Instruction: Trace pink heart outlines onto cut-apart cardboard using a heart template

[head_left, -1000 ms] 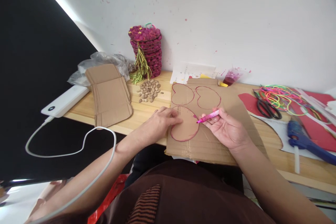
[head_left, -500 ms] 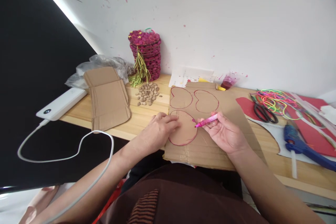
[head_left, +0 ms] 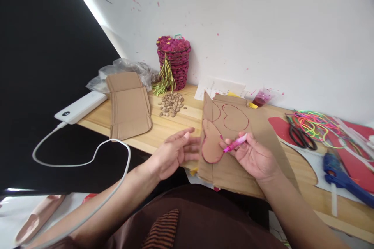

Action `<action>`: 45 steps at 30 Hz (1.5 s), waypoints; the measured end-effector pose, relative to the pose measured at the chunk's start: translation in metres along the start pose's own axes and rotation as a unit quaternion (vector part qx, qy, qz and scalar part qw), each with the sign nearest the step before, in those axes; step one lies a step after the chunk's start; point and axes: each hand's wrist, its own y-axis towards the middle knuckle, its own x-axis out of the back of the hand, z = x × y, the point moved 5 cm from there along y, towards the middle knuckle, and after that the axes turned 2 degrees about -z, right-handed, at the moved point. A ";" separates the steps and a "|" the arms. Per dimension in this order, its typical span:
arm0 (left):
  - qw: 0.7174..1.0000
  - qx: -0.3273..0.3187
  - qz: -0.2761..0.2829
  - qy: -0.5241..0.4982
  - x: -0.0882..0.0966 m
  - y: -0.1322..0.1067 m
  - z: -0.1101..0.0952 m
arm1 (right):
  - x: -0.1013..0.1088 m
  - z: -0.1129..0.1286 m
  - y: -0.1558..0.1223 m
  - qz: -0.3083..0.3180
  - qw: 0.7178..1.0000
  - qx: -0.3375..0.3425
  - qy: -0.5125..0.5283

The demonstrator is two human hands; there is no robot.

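My right hand [head_left: 255, 155] holds a pink marker [head_left: 236, 143] between thumb and fingers, its tip pointing down-left beside a rounded cardboard shape [head_left: 212, 148]. That shape lies on a larger cardboard sheet [head_left: 233, 177] and has a dark pink edge along its lower curve. Whether it is a separate piece, I cannot tell. Farther up the sheet is a drawn pink outline [head_left: 236, 117] with a notch, and a second one is partly covered at its left. My left hand [head_left: 178, 151] is open, fingers spread, just left of the sheet's edge and holding nothing.
Small brown stones or seeds [head_left: 172, 104] lie in front of a magenta woven basket [head_left: 174, 62]. Left are a folded cardboard piece [head_left: 130, 109] and a white power bank [head_left: 82, 107] with cable. Right are scissors [head_left: 302, 138], colourful cords [head_left: 314, 120] and a blue glue gun [head_left: 339, 177].
My left hand has lifted off the cardboard shape and moved left, turning palm inward with its fingers opened. The marker stays in my right hand. The camera view has shifted slightly.
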 end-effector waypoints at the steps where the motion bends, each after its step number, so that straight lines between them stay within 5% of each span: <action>1: 0.999 0.018 0.023 -0.020 -0.005 -0.003 0.006 | 0.001 0.001 0.000 -0.011 1.000 -0.005 0.008; 3: 0.997 0.000 0.075 0.013 -0.015 -0.008 0.016 | 0.003 0.002 0.001 -0.031 0.999 -0.014 0.027; 5: 0.981 -0.085 0.119 0.127 -0.025 -0.011 0.021 | 0.005 0.004 0.001 -0.045 0.998 -0.016 0.044; 9: 0.882 -0.264 0.152 0.359 -0.040 -0.023 0.020 | 0.007 0.007 0.001 -0.069 0.996 -0.018 0.055; 12: 0.845 -0.279 0.166 0.424 -0.043 -0.030 0.018 | 0.005 0.008 0.002 -0.081 0.995 -0.015 0.056; 17: 0.846 -0.269 0.190 0.419 -0.041 -0.034 0.018 | 0.001 0.007 0.001 -0.080 0.995 -0.017 0.058; 20: 0.858 -0.288 0.149 0.398 -0.029 -0.028 0.012 | -0.002 0.007 -0.001 -0.058 0.997 -0.014 0.039; 23: 0.869 -0.346 0.018 0.353 -0.005 -0.025 -0.011 | -0.006 0.004 -0.004 -0.015 0.999 -0.025 0.015; 26: 0.809 -0.464 -0.053 0.357 0.002 -0.037 -0.043 | -0.010 0.001 -0.005 0.017 0.999 -0.039 0.002; 28: 0.740 -0.508 0.012 0.441 -0.013 -0.046 -0.052 | -0.013 0.000 -0.005 0.028 0.999 -0.039 -0.001; 31: 0.645 -0.461 0.139 0.594 -0.039 -0.049 -0.040 | -0.014 0.000 -0.004 0.032 0.999 -0.036 0.000; 34: 0.590 -0.386 0.164 0.690 -0.045 -0.040 -0.023 | -0.013 0.000 -0.005 0.026 0.999 -0.032 0.003; 39: 0.595 -0.299 0.156 0.730 -0.032 -0.022 -0.009 | -0.006 0.000 -0.003 0.010 1.000 -0.019 0.021; 45: 0.629 -0.329 0.151 0.688 -0.023 -0.003 -0.008 | 0.000 -0.001 0.000 -0.007 0.999 0.000 0.049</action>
